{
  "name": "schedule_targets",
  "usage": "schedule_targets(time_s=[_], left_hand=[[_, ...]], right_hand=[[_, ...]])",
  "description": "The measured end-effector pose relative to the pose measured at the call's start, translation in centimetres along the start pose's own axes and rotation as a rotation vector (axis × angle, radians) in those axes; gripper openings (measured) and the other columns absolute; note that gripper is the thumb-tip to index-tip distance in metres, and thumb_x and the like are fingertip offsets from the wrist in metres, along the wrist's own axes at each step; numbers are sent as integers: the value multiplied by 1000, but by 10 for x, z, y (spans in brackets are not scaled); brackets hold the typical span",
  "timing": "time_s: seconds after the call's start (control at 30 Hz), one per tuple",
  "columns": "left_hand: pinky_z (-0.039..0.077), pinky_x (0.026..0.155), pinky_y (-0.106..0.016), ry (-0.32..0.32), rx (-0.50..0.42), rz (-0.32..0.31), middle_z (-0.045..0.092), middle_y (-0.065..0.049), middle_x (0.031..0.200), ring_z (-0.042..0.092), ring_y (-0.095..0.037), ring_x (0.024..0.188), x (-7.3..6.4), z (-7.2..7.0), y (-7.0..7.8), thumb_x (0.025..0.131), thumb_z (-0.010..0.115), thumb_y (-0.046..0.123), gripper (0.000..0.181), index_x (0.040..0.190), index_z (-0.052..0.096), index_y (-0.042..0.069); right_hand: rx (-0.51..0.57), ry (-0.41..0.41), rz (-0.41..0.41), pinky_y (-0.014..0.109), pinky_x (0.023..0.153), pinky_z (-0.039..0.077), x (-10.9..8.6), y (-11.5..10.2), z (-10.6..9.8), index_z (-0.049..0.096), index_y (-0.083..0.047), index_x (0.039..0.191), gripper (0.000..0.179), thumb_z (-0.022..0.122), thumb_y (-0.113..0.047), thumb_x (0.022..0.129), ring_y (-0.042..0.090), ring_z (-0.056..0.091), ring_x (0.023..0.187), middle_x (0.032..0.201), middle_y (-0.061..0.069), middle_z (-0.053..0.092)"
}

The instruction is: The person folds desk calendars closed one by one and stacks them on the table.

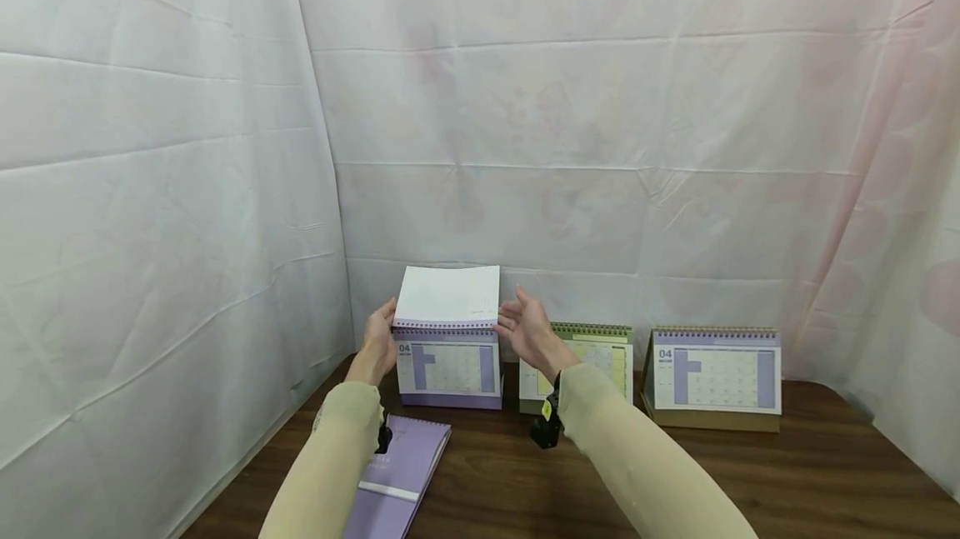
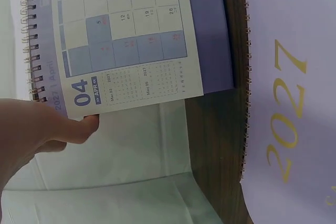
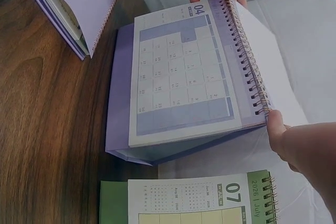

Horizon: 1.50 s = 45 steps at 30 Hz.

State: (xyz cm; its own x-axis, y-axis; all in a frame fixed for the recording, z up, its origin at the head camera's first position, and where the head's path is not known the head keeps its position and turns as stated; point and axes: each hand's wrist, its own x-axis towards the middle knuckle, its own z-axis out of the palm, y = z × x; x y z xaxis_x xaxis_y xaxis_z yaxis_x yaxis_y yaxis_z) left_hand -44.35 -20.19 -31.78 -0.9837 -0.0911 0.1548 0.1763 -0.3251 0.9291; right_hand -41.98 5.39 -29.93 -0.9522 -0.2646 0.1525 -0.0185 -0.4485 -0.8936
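Observation:
A purple desk calendar [image 1: 448, 368] stands on the table, showing its 04 page. From its ring binding a white sheet [image 1: 448, 296] extends up and back. My left hand [image 1: 377, 342] is at the calendar's upper left edge, the fingertips touching the side near the rings. At the opposite end of the binding is my right hand [image 1: 531, 331]; in the right wrist view its thumb [image 3: 275, 124] touches the last rings, while the other fingers are largely hidden. Both hands look relaxed, with fingers loosely extended along the sides.
A green desk calendar [image 1: 611, 356] stands behind my right forearm. Farther right is another purple-and-white calendar [image 1: 716, 376] on a brown base. A purple 2027 calendar [image 1: 408, 460] is near my left forearm on the wooden table [image 1: 510, 472]. White cloth [image 1: 480, 106] hangs behind.

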Motion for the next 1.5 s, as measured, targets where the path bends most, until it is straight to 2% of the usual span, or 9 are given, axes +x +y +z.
schedule_targets(time_s=[0.2, 0.3, 0.43, 0.57, 0.67, 0.87, 1.1, 1.23, 1.5], left_hand=[[-2, 123, -47, -45, -31, -2, 5, -12, 163, -6, -28, 151, 1, -2, 0, 105, 28, 34, 59, 155, 11, 8], [3, 122, -47, -56, -47, -10, 15, -17, 158, 6, -30, 149, 2, -3, -1, 105, 27, 38, 57, 151, 17, 7], [20, 115, -46, -55, -56, -10, 36, -18, 132, 32, -33, 128, 1, -5, -1, 104, 24, 45, 53, 133, 30, 1], [22, 112, -46, -88, -58, -11, 39, -14, 123, 35, -30, 121, -3, -7, 4, 103, 18, 49, 49, 125, 30, 6], [18, 112, -43, -97, -83, -14, 38, -9, 118, 31, -26, 122, -5, -10, 5, 104, 18, 49, 42, 105, 36, 11], [22, 93, -35, -111, -77, -34, 41, 0, 99, 35, -17, 102, -6, -22, -2, 104, 23, 47, 43, 80, 41, 17], [46, 79, -22, -141, -20, -66, 59, 2, 97, 59, -10, 84, -8, -33, -6, 104, 31, 29, 37, 94, 62, 13], [53, 72, -23, -125, 26, -96, 60, -2, 107, 63, -11, 83, -9, -35, -5, 104, 33, 25, 32, 108, 62, 10], [51, 81, -31, -215, 120, -144, 26, -16, 153, 54, -17, 105, -13, -36, -2, 104, 30, 25, 44, 143, 33, 6]], right_hand=[[-16, -1, -1, 48, 121, 18, 0, 0, 0, 8, 10, 150, 73, 24, -45, 104, 43, 11, 148, 158, 30, 8], [-23, 4, -4, 48, 121, 19, -1, 0, 0, 9, 9, 150, 73, 25, -45, 104, 44, 12, 147, 157, 30, 10], [-43, -2, -18, 48, 121, 20, 0, 0, 0, 17, 10, 149, 72, 24, -46, 104, 44, 16, 146, 156, 29, 16], [-53, 0, -31, 49, 119, 23, 2, 0, 1, 26, 11, 145, 69, 23, -45, 105, 43, 23, 143, 152, 29, 25], [-62, 2, -38, 49, 119, 25, 2, 0, 0, 28, 12, 143, 68, 24, -44, 105, 43, 26, 142, 149, 31, 28], [-124, -32, -8, 49, 120, 21, -1, 4, -3, 34, 14, 140, 71, 22, -47, 104, 41, 29, 142, 148, 31, 32], [-113, -30, 10, 48, 121, 18, -2, 4, -5, 33, 16, 140, 72, 21, -46, 104, 42, 28, 142, 148, 31, 32], [-117, -18, 4, 50, 121, 18, -2, 3, -5, 34, 16, 138, 71, 22, -46, 104, 42, 28, 142, 148, 30, 33], [-138, -28, 5, 56, 120, 12, -1, 3, -6, 36, 14, 138, 72, 23, -48, 103, 42, 22, 145, 150, 29, 30]])
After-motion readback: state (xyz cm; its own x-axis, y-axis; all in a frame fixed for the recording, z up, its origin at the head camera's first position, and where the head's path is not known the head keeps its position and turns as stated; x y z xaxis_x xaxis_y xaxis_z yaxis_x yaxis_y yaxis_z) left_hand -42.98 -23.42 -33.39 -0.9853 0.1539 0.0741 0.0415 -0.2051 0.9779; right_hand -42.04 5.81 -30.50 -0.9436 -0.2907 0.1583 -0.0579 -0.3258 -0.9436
